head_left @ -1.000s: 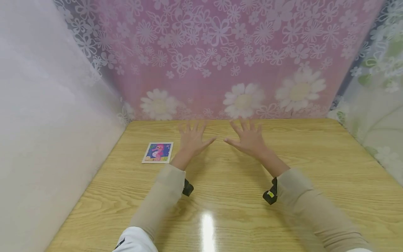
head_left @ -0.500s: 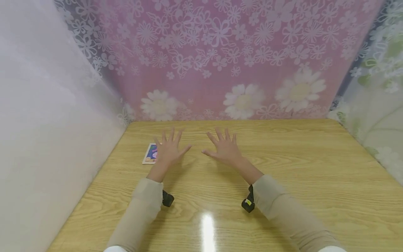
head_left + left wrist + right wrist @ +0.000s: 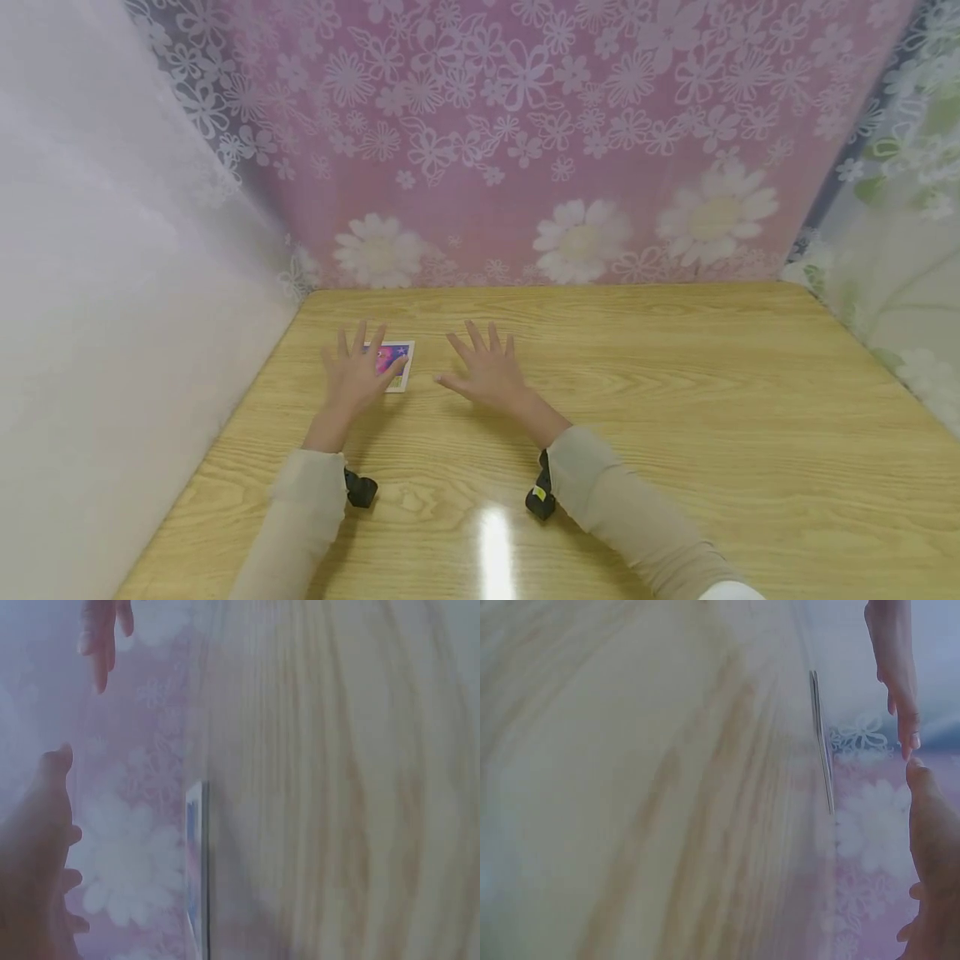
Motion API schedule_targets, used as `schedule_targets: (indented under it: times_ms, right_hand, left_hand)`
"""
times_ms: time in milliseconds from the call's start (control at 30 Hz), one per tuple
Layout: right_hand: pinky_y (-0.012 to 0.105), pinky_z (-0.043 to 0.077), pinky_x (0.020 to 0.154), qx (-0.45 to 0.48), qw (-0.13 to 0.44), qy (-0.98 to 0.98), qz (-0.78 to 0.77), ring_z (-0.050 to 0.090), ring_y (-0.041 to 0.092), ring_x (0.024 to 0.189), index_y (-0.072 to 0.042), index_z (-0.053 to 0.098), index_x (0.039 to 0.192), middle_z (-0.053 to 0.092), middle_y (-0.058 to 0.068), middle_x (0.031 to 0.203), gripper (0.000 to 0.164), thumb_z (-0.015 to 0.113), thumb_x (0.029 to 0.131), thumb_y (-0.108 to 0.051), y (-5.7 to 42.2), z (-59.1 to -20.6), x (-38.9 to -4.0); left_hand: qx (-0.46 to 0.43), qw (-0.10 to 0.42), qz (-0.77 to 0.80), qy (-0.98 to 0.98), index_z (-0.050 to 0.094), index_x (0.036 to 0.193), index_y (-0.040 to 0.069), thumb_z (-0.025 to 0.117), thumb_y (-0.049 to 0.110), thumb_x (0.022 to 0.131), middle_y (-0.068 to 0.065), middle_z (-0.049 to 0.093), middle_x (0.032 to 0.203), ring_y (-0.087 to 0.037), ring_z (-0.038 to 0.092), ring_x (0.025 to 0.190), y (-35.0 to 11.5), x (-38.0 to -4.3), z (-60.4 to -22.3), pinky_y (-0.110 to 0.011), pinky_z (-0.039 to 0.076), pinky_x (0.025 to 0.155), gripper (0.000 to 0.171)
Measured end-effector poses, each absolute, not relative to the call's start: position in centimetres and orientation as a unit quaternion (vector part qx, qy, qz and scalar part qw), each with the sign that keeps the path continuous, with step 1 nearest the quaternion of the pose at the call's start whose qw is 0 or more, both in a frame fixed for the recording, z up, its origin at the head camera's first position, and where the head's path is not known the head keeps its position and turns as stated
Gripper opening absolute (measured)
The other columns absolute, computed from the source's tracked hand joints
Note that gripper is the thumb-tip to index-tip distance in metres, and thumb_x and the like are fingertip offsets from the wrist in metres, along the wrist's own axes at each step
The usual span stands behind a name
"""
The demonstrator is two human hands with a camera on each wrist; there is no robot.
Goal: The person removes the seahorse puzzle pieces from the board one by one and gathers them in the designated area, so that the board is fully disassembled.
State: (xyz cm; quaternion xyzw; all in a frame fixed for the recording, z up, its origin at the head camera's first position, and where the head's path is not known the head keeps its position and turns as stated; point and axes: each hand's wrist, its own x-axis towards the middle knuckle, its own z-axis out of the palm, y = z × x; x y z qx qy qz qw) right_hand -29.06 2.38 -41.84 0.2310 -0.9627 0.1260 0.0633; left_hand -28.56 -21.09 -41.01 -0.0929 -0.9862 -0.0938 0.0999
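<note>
My left hand (image 3: 352, 379) is held above the table with its fingers spread, and in the head view it overlaps the left part of a square picture card (image 3: 393, 358). The card has a white border and a pink seahorse on blue. In the left wrist view the card (image 3: 196, 862) appears edge-on, lying flat, with the hand (image 3: 34, 847) apart from it. My right hand (image 3: 489, 377) hovers to the right of the card, fingers also spread and holding nothing. Its thumb points toward the card. The right wrist view shows the card (image 3: 822, 742) as a thin edge.
A wood-grain table (image 3: 675, 392) stretches under both arms and reaches a pink flowered curtain (image 3: 480, 208) at the back. Pale sheeting (image 3: 135, 292) borders the left side, and a leaf-patterned curtain (image 3: 900, 250) hangs on the right. Black wrist cameras (image 3: 540, 496) sit below each sleeve cuff.
Both hands have swept left and slightly toward the person, fingers still spread. The left hand has passed across the card in the head view. The card has stayed in place.
</note>
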Motion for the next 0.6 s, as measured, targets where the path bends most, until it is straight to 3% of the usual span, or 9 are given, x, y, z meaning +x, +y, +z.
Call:
schedule_targets:
  times_ms: [400, 600]
  right_hand:
    - [0.064, 0.009, 0.099, 0.253, 0.049, -0.953, 0.157, 0.009, 0.046, 0.132, -0.023, 0.024, 0.147, 0.013, 0.013, 0.151, 0.077, 0.044, 0.086, -0.064, -1.8, -43.4, -29.5]
    - [0.061, 0.008, 0.101, 0.266, 0.032, -0.952, 0.146, 0.008, 0.045, 0.133, -0.023, 0.024, 0.147, 0.014, 0.012, 0.151, 0.077, 0.041, 0.086, -0.066, -3.3, -44.2, -29.7]
  left_hand:
    - [-0.081, 0.085, -0.125, -0.985, 0.021, 0.147, 0.009, 0.039, 0.056, 0.092, -0.022, 0.010, 0.149, -0.049, 0.000, 0.131, -25.3, -28.8, -43.2, -0.068, 0.000, 0.096, 0.074]
    - [-0.088, 0.069, -0.144, -0.983, 0.026, 0.145, 0.009, 0.038, 0.057, 0.091, -0.021, 0.013, 0.149, -0.049, 0.004, 0.131, -26.4, -29.2, -44.5, -0.065, -0.002, 0.098, 0.073]
